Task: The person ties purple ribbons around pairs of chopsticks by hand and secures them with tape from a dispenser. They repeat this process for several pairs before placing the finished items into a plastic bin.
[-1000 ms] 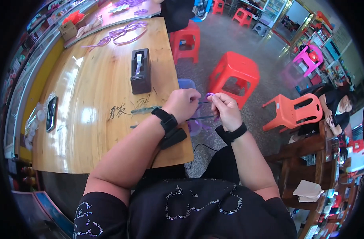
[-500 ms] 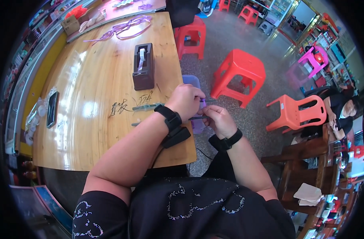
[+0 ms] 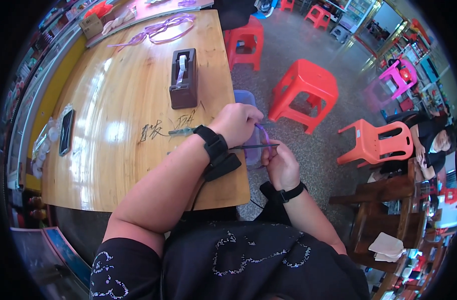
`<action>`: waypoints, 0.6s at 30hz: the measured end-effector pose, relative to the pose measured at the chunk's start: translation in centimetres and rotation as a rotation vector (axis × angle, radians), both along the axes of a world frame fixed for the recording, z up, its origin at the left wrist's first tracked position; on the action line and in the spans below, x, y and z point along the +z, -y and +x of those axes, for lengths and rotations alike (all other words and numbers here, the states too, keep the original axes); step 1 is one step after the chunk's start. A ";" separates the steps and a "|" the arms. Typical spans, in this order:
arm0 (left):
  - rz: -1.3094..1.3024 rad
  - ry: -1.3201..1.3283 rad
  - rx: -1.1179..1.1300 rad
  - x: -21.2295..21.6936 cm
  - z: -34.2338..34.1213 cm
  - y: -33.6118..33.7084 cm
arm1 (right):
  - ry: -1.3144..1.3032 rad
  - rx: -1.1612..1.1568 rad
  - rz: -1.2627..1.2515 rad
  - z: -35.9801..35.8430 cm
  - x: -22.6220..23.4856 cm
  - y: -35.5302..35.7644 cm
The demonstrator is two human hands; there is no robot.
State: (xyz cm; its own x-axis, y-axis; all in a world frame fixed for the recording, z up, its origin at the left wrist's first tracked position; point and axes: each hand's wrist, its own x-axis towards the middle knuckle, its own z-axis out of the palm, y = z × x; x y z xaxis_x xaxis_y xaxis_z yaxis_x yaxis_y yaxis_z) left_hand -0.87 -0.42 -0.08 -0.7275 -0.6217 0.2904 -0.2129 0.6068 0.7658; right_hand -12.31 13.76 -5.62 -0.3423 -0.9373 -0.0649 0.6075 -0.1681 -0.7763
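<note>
Past the table's right edge, my left hand [image 3: 237, 122] is closed in a pinch at the upper end of a purple ribbon [image 3: 263, 133]. My right hand [image 3: 283, 164], a little lower and to the right, has its fingers closed on the ribbon's lower end. A thin dark stick [image 3: 251, 147] runs across between the hands, with its right end by my right fingers. What bears its left end is hidden behind my left wrist. A greenish slim tool [image 3: 181, 132] lies on the table beside my left forearm. Below the hands shows a translucent bluish bin [image 3: 246, 98].
On the wooden table [image 3: 113, 165] stand a dark tape dispenser [image 3: 184, 82] and, farther back, loops of purple ribbon [image 3: 166, 29]. A phone [image 3: 66, 132] lies at the left. A red stool [image 3: 306, 92] and an orange chair [image 3: 376, 142] stand right; a person [image 3: 433, 150] sits beyond.
My right hand has moved down and slightly right, away from the left. More of the purple ribbon and the dark stick now shows between my hands.
</note>
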 end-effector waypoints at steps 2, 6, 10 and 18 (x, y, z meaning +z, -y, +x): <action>0.023 0.004 -0.005 -0.3 0.0 0.2 | -0.041 -0.008 0.038 -0.3 -0.8 -0.2; 0.067 0.083 -0.065 -0.4 0.0 0.6 | -0.277 -0.004 0.138 -0.7 -2.8 0.4; 0.096 0.109 -0.095 -0.2 0.1 0.8 | -0.434 -0.109 -0.031 0.3 -3.1 2.7; 0.166 0.191 -0.112 1.1 0.4 0.3 | -0.414 0.017 0.066 0.6 -3.2 3.4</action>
State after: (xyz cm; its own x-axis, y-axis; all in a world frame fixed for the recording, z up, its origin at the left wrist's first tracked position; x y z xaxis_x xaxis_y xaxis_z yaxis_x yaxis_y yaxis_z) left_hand -0.49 -0.73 1.06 -0.8259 -0.5622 0.0421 -0.3020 0.5043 0.8090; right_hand -11.71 10.35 -8.78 -0.3369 -0.9414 0.0146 0.2444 -0.1024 -0.9642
